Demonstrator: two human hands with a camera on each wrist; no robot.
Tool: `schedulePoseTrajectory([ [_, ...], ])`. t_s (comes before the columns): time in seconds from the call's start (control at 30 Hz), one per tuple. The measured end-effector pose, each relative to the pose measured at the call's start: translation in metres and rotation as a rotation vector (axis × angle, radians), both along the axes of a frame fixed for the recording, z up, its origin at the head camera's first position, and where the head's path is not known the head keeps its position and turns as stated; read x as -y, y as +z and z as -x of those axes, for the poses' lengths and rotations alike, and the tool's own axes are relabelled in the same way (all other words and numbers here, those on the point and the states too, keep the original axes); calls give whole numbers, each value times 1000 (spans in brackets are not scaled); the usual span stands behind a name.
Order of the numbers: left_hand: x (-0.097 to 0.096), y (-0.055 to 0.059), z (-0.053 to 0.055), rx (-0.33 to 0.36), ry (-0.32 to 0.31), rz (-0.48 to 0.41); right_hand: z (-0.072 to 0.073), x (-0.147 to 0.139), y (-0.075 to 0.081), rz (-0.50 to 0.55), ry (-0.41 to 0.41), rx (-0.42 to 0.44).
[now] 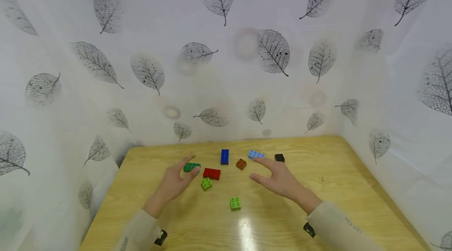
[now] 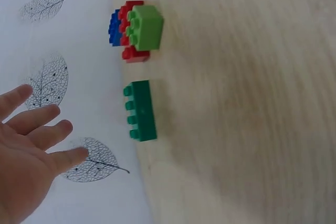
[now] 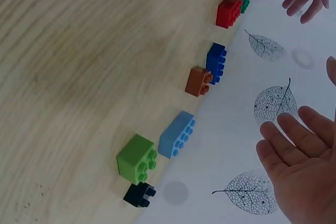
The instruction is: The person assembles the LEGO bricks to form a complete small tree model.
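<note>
Above the left side of the table, my left hand (image 1: 172, 183) hovers with fingers spread and holds nothing. Closest to it is a dark green brick (image 1: 190, 167), with a red brick (image 1: 212, 173) and a lime green brick (image 1: 206, 184) to its right. My right hand (image 1: 279, 178) is also raised and holds nothing, its fingers extended. Around it are a light blue brick (image 1: 255, 154), an orange-brown brick (image 1: 241, 164) and a black brick (image 1: 279, 158). In the right wrist view another lime green brick (image 3: 137, 158) stands beside the light blue one; the hand hides it in the head view.
A blue brick (image 1: 225, 157) lies near the back middle of the wooden table (image 1: 197, 223). One more lime green brick (image 1: 235, 203) sits nearer the front, between the hands. A white leaf-patterned cloth (image 1: 233, 86) rises behind the table and along both sides.
</note>
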State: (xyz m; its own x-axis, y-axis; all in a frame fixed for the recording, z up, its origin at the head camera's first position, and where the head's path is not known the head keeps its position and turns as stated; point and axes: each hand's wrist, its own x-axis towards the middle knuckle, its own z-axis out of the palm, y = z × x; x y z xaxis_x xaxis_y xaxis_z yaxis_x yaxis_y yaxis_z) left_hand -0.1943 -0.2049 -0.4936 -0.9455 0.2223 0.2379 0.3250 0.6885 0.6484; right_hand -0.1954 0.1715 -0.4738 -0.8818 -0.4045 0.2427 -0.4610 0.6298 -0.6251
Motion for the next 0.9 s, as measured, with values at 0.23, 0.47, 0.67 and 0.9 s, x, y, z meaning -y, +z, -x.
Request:
schedulePoseTrajectory([
  [0.23, -7, -22, -6, 19, 12, -76, -13, 14, -25, 55, 18, 103],
  [0.47, -13, -41, -8, 65, 10, -164, -22, 24, -46, 116, 111, 159],
  [0.67, -15, -51, -8, 76, 30, -176, -26, 30, -61, 87, 162, 127],
  [0.9, -18, -58, -5, 121, 66, -161, -28, 33, -69, 43, 165, 201],
])
